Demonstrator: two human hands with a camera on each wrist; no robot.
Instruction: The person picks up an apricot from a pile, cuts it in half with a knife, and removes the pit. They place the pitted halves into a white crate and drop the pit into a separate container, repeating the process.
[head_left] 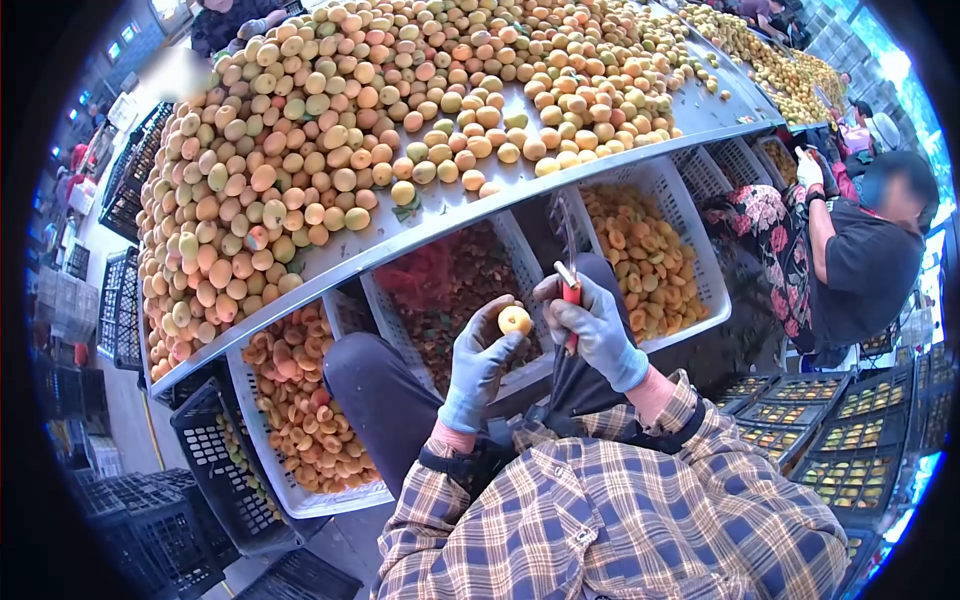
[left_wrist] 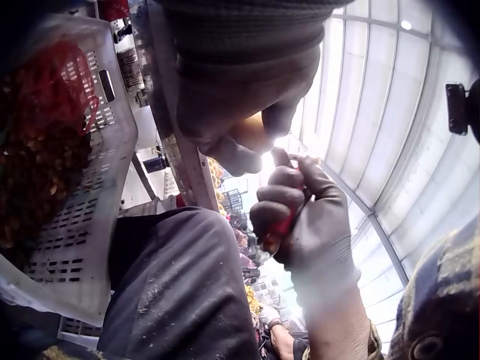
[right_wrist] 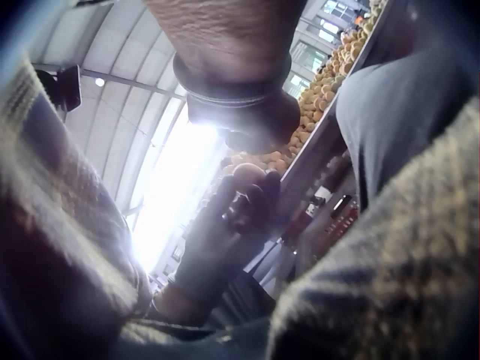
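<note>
Between the fingertips and thumb of my gloved left hand [head_left: 482, 358] is a yellow apricot [head_left: 514, 320], held up at the middle of the head view. Just right of it, my gloved right hand [head_left: 598, 335] grips a red-handled tool [head_left: 571, 292] with a metal end pointing up. The apricot and the tool are apart. The left wrist view has the same apricot [left_wrist: 253, 129] partly covered by fingers, and the tool's red handle [left_wrist: 283, 223] in the right fist. Beneath my hands stands a white crate [head_left: 535, 372] of dark reddish bits with a red net bag.
Whole apricots [head_left: 330, 130] pile on a metal table [head_left: 340, 258] in front. White crates of split apricots stand left [head_left: 375, 495] and right [head_left: 712, 290] of my knees. Black crates [head_left: 215, 450] stack at left, filled trays [head_left: 850, 470] at right. Another person [head_left: 865, 260] sits at right.
</note>
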